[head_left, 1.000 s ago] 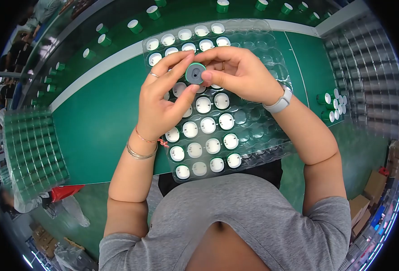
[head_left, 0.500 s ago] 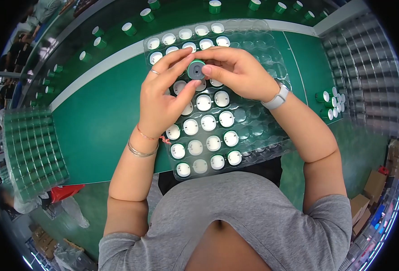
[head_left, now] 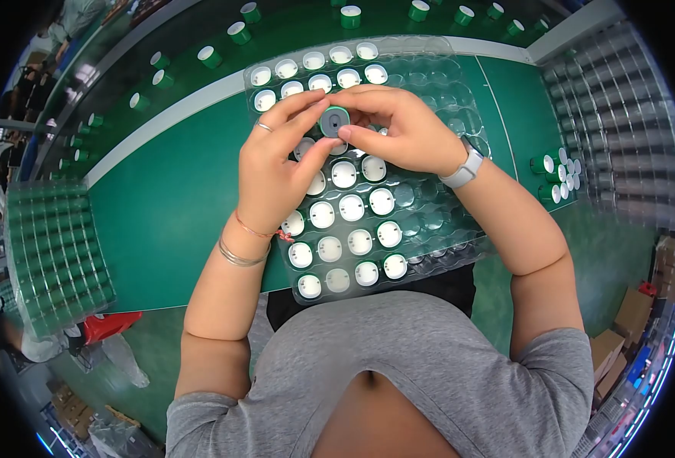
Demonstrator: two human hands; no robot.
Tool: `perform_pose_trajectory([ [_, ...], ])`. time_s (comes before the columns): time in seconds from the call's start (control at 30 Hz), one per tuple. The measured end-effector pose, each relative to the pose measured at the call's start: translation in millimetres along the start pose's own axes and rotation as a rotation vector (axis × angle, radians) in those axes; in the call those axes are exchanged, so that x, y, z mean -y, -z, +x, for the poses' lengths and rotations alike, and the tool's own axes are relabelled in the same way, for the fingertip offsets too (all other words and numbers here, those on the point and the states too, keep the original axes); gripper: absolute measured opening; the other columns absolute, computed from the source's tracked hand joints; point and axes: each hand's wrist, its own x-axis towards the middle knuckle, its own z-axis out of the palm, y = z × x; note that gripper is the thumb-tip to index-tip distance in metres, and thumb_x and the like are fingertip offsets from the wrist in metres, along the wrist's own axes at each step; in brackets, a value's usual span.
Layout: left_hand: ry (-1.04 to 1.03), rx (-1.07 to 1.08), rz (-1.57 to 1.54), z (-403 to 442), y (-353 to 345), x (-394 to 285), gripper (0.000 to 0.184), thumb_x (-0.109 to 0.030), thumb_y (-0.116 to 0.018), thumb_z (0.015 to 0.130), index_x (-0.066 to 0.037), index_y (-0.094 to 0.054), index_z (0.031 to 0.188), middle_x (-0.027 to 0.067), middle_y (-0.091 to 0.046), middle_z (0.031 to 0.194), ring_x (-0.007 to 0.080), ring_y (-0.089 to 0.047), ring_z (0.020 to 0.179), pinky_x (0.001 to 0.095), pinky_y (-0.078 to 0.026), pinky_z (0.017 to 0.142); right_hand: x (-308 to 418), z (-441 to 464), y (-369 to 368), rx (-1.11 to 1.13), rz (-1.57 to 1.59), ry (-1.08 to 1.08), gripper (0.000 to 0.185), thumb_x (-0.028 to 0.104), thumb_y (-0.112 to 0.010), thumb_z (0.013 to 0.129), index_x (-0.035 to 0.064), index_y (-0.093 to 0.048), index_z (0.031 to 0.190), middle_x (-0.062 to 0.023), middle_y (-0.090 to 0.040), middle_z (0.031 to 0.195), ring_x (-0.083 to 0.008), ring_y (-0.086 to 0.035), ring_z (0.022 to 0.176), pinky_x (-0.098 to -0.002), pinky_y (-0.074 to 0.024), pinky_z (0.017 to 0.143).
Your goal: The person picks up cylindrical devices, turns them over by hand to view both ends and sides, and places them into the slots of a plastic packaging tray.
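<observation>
Between the fingertips of both hands is a small round part point(head_left: 334, 122) with a green rim and a grey face turned up at me. My left hand point(head_left: 280, 156), with a ring on one finger, pinches it from the left. On the other side my right hand point(head_left: 410, 126) grips it, thumb against the grey face. Below the hands lies a clear plastic tray point(head_left: 459, 183) of round pockets. White-faced round parts point(head_left: 352, 207) with green sides fill rows of its left portion; some are hidden by my hands.
Behind the green table point(head_left: 162, 221), a belt point(head_left: 299, 23) carries spaced green-and-white parts. A cluster of similar parts point(head_left: 557, 174) stands at the table's right end. Clear trays stand at the left point(head_left: 59, 252) and right point(head_left: 612, 122). Cardboard boxes point(head_left: 612, 343) are at the far right.
The parts on the belt have shifted left. Both hands have come slightly nearer to me with the round part, whose grey face has turned a little; they still hold it.
</observation>
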Motion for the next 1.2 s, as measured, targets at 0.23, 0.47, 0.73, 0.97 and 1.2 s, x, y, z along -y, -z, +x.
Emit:
perform_pose_trajectory([
  [0.23, -0.044, 0.023, 0.142, -7.4, -6.6, -0.3, 0.041, -0.006, -0.075, 0.076, -0.002, -0.066, 0.115, 0.0116, -0.065, 0.120, 0.0270, -0.066, 0.098, 0.0335, -0.054, 0.082, -6.5, 1.4, -4.9, -0.042, -0.069, -0.068, 0.037, 0.011, -0.072, 0.086, -0.0010, -0.063, 0.120, -0.0019, -0.062, 0.093, -0.0091, -0.053, 0.078, -0.0235, -0.0473, 0.068],
  [0.47, -0.077, 0.018, 0.150, -7.6, -9.3, -0.3, 0.040, -0.004, -0.074, 0.076, 0.000, -0.065, 0.114, 0.0118, -0.065, 0.119, 0.0275, -0.066, 0.096, 0.0342, -0.054, 0.081, -5.1, 0.3, 0.9, -0.030, -0.150, -0.052, 0.035, 0.012, -0.073, 0.085, -0.0009, -0.064, 0.116, -0.0028, -0.062, 0.091, -0.0085, -0.054, 0.077, -0.0231, -0.0473, 0.067],
  [0.73, -0.139, 0.017, 0.214, -7.3, -10.8, -2.0, 0.039, -0.003, -0.074, 0.075, 0.000, -0.065, 0.113, 0.0116, -0.066, 0.118, 0.0273, -0.066, 0.092, 0.0344, -0.054, 0.079, 4.0, 2.3, 0.7, 0.023, -0.244, -0.108, 0.035, 0.013, -0.072, 0.085, -0.0013, -0.064, 0.115, -0.0044, -0.063, 0.085, -0.0100, -0.055, 0.073, -0.0240, -0.0479, 0.064],
  [0.97, -0.084, 0.027, 0.167, -9.4, -9.1, -3.2, 0.040, -0.003, -0.074, 0.075, 0.001, -0.065, 0.114, 0.0109, -0.065, 0.119, 0.0264, -0.066, 0.092, 0.0330, -0.054, 0.077, -9.9, 0.5, 10.1, 0.029, -0.297, 0.126, 0.037, 0.013, -0.074, 0.083, -0.0007, -0.063, 0.116, -0.0077, -0.065, 0.088, -0.0136, -0.059, 0.076, -0.0266, -0.0499, 0.065],
  [1.2, -0.127, 0.023, 0.233, -9.2, -12.6, -1.2, 0.037, -0.004, -0.074, 0.076, 0.001, -0.065, 0.112, 0.0107, -0.065, 0.119, 0.0261, -0.066, 0.093, 0.0329, -0.054, 0.078, 2.1, 3.0, 4.0, 0.058, -0.480, 0.058, 0.039, 0.016, -0.072, 0.085, -0.0024, -0.061, 0.117, -0.0096, -0.065, 0.092, -0.0177, -0.059, 0.075, -0.0295, -0.0516, 0.067],
])
